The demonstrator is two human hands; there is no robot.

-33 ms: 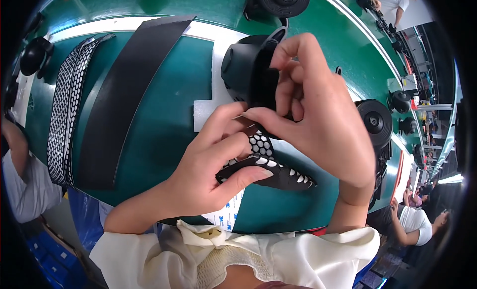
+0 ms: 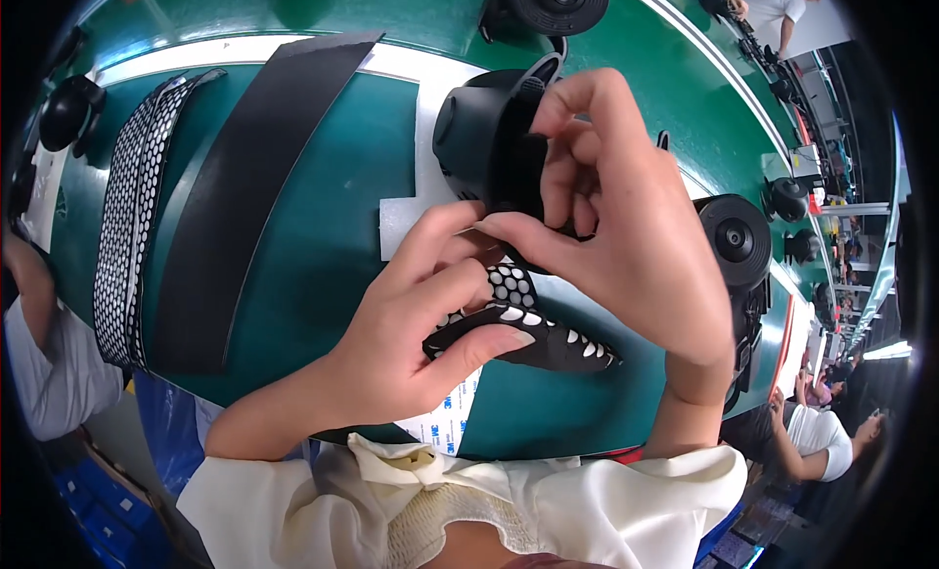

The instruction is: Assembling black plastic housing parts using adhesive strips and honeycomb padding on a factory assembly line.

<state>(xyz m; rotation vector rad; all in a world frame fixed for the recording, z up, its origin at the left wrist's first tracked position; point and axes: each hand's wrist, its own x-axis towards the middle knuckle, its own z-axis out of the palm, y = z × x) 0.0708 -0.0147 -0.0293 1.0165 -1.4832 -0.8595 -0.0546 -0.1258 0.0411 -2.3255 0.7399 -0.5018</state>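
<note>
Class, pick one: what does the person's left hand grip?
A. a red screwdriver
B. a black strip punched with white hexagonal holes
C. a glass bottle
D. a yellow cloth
B: the left hand pinches the black perforated strip, beside the right hand on a black housing.

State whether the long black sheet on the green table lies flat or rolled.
Flat: the black sheet lies spread along the table.

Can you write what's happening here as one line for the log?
left hand: holds black dotted strip | right hand: grips black speaker shell | surface: green table
</note>
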